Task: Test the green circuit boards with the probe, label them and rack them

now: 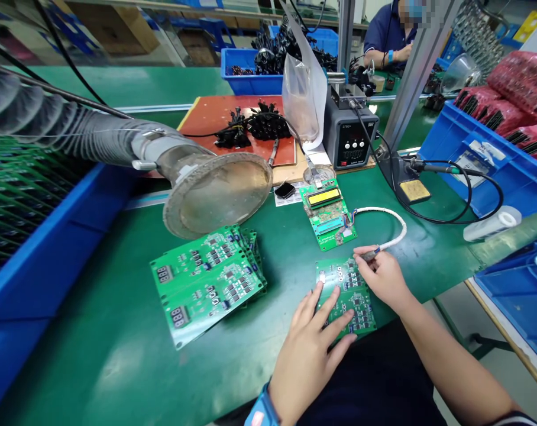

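A green circuit board point(359, 299) lies flat on the table close to my body. My left hand point(315, 337) rests on it with the fingers spread, covering part of its left side. At the board's upper right corner, my right hand point(381, 275) pinches a probe connector point(369, 255) on the end of a white sleeved cable point(395, 216). Whether the connector's tip touches the board is hidden by my fingers. That cable runs to a green programmer board point(335, 212) with a yellow display and a blue socket. Left of my hands, similar circuit boards point(206, 278) are stacked unevenly.
A fume extraction hood point(219, 192) hangs over the stack's far edge. Behind stand a soldering station point(351, 136) and an iron in its holder point(410, 180). Blue bins point(485, 154) flank the table; the left bin point(68, 260) holds boards. A person point(388, 38) sits across.
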A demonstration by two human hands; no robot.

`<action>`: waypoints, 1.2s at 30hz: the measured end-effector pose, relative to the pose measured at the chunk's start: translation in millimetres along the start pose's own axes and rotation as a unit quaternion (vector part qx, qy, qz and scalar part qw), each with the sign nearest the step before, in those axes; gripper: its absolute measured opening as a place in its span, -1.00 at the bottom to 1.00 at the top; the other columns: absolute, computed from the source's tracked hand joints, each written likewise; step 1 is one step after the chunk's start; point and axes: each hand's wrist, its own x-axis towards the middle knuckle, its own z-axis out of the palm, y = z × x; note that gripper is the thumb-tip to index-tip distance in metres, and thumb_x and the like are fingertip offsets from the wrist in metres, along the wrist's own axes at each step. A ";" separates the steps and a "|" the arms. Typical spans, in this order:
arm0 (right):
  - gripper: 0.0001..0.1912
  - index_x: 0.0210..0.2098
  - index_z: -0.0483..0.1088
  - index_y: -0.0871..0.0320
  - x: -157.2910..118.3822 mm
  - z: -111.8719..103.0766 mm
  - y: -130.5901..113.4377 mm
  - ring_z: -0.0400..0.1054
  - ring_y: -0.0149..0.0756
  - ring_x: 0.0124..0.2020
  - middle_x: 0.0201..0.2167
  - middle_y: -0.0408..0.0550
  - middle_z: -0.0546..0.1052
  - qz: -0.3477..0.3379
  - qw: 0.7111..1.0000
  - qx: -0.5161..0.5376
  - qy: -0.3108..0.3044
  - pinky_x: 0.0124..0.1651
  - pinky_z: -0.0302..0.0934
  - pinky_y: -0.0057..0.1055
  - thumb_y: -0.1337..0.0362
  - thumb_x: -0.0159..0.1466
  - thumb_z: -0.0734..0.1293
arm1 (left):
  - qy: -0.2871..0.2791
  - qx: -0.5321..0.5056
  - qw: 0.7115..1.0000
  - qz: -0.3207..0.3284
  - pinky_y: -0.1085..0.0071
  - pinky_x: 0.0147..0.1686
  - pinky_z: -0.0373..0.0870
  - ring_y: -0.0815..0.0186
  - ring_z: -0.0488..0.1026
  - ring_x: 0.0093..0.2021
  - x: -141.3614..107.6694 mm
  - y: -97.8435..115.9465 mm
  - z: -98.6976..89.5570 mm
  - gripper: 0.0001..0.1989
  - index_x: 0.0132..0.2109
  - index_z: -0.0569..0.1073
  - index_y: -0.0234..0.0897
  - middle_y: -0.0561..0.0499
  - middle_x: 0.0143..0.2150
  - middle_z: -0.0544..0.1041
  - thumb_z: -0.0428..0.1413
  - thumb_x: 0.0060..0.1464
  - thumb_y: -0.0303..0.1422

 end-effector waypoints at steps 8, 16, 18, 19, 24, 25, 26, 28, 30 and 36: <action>-0.78 -0.27 0.49 0.21 0.7 0.3 -0.1 0.41 -0.30 -0.52 -0.42 0.00 0.58 -0.011 1.000 -0.001 -0.003 -0.43 0.30 -0.38 0.24 0.23 0.25 | -0.005 0.000 1.000 -0.001 -0.21 0.06 0.34 -0.19 0.14 0.30 0.3 -0.7 -0.5 -0.72 0.02 0.52 -0.09 -0.09 0.24 0.37 0.15 0.14 -0.33; -0.78 -0.26 0.49 0.17 -0.1 -0.4 0.5 0.45 -0.25 -0.38 -0.35 0.00 0.58 -0.003 0.999 0.038 -0.008 -0.33 0.33 -0.36 0.21 0.25 0.25 | 0.006 0.000 1.000 0.006 -0.23 0.09 0.31 -0.16 0.13 0.31 -0.1 -1.7 1.8 -0.72 0.02 0.52 -0.09 -0.08 0.23 0.38 0.14 0.16 -0.31; -0.78 -0.25 0.49 0.17 -0.1 0.2 0.7 0.45 -0.23 -0.35 -0.34 0.01 0.58 -0.002 0.999 0.042 -0.007 -0.29 0.33 -0.34 0.22 0.25 0.25 | 0.010 -0.002 1.000 0.005 -0.23 0.09 0.30 -0.16 0.13 0.31 -0.5 -1.6 2.7 -0.72 0.02 0.51 -0.10 -0.09 0.23 0.38 0.14 0.16 -0.30; -0.78 -0.25 0.49 0.17 -0.1 0.5 1.0 0.46 -0.22 -0.33 -0.33 0.02 0.58 -0.003 0.999 0.043 -0.005 -0.28 0.34 -0.33 0.22 0.25 0.25 | 0.012 -0.004 1.000 0.006 -0.24 0.10 0.29 -0.16 0.13 0.31 -0.9 -1.6 3.3 -0.73 0.02 0.52 -0.10 -0.09 0.23 0.39 0.14 0.16 -0.30; -0.79 -0.25 0.49 0.16 -0.1 1.5 2.1 0.46 -0.19 -0.26 -0.32 0.02 0.58 -0.009 0.999 0.046 0.003 -0.23 0.35 -0.31 0.23 0.24 0.26 | 0.000 -0.009 1.000 -0.006 -0.14 0.11 0.30 -0.10 0.15 0.31 -0.4 -5.2 2.4 -0.59 0.16 0.40 -0.13 -0.10 0.20 0.42 0.13 0.17 -0.23; -0.79 -0.25 0.49 0.16 -0.1 1.6 2.2 0.46 -0.19 -0.25 -0.32 0.02 0.58 -0.009 0.999 0.045 0.003 -0.23 0.35 -0.31 0.23 0.24 0.26 | -0.007 -0.009 1.000 -0.010 -0.08 0.09 0.34 -0.07 0.18 0.29 1.5 -7.0 0.7 -0.55 0.20 0.34 -0.12 -0.09 0.18 0.44 0.11 0.19 -0.22; -0.79 -0.25 0.49 0.16 -0.1 1.6 2.2 0.46 -0.19 -0.24 -0.32 0.03 0.58 -0.008 0.999 0.044 0.002 -0.23 0.35 -0.31 0.23 0.24 0.26 | -0.011 -0.007 1.000 -0.012 -0.01 0.06 0.37 -0.03 0.23 0.27 4.6 -9.0 -1.7 -0.55 0.23 0.31 -0.12 -0.08 0.14 0.48 0.07 0.22 -0.23; -0.78 -0.25 0.49 0.18 -0.1 1.4 2.0 0.46 -0.18 -0.23 -0.30 0.04 0.58 -0.006 0.999 0.041 -0.001 -0.23 0.35 -0.31 0.23 0.24 0.26 | -0.017 0.006 1.000 -0.007 0.10 -0.02 0.40 0.04 0.34 0.17 14.6 -13.0 -7.7 -0.63 0.21 0.33 -0.10 -0.05 0.03 0.56 -0.01 0.28 -0.29; -0.77 -0.25 0.49 0.19 -0.2 1.2 1.7 0.46 -0.18 -0.25 -0.29 0.06 0.58 -0.003 0.999 0.037 -0.002 -0.24 0.35 -0.31 0.22 0.24 0.26 | -0.031 0.029 0.999 0.005 0.17 -0.12 0.40 0.10 0.44 -0.02 28.2 -16.0 -14.1 -0.69 0.13 0.42 -0.12 -0.04 -0.11 0.61 -0.05 0.30 -0.35; -0.79 -0.26 0.50 0.17 -0.1 1.6 1.0 0.44 -0.24 -0.36 -0.32 0.02 0.58 -0.004 0.999 0.033 0.010 -0.31 0.33 -0.35 0.22 0.23 0.27 | -0.062 0.064 0.995 0.043 0.28 -0.31 0.24 0.22 0.32 -0.32 60.7 -21.9 -19.3 -0.76 -0.08 0.55 -0.16 -0.04 -0.36 0.47 -0.01 0.29 -0.36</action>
